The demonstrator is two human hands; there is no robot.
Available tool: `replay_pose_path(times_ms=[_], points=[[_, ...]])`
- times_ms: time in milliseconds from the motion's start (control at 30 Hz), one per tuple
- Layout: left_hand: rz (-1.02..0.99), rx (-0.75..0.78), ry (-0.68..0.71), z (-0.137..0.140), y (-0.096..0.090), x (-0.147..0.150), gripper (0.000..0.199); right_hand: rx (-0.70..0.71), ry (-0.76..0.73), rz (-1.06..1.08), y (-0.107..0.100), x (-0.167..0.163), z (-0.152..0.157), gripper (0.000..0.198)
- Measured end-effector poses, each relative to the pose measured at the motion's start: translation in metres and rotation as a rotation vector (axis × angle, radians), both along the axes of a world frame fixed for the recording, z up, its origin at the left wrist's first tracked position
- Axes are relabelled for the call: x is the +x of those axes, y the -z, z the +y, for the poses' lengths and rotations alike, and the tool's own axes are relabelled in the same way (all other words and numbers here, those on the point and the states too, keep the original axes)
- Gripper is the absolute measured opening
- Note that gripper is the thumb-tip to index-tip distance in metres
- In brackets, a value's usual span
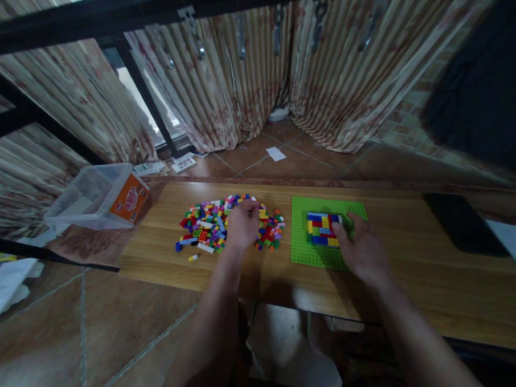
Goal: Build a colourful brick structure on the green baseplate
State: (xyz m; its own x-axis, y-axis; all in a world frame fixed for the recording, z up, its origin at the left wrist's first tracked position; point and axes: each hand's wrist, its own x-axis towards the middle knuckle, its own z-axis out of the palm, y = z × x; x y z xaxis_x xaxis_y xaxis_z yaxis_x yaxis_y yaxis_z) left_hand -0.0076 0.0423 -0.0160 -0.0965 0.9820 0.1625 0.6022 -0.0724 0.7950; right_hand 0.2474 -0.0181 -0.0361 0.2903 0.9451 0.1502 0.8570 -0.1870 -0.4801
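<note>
Left fingers (250, 204) curled; right fingers (358, 221) parted at bricks (319, 228).

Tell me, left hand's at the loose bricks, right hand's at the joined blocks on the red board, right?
Wrong colour: the head view shows a green board. The left hand is at the loose bricks, the right hand at the joined blocks.

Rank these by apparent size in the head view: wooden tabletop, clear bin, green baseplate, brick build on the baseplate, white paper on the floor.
1. Wooden tabletop
2. Clear bin and green baseplate: too alike to rank
3. Brick build
4. White paper, though it lies farther away
</note>
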Motion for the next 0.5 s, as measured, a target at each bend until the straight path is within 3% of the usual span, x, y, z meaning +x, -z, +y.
replay_pose_path(times_ms=[100, 333, 500], points=[[-0.015, -0.001, 0.042, -0.001, -0.001, -0.011, 0.019, 0.019, -0.017, -0.003, 0.001, -0.002, 0.001, 0.066], [0.01, -0.133, 0.511, -0.019, -0.006, 0.001, 0.014, -0.018, -0.08, -0.025, 0.004, -0.017, 0.001, 0.064], [0.202, -0.172, 0.545, -0.027, -0.011, 0.007, 0.022, -0.027, -0.103, -0.048, 0.004, -0.024, 0.0, 0.064]])
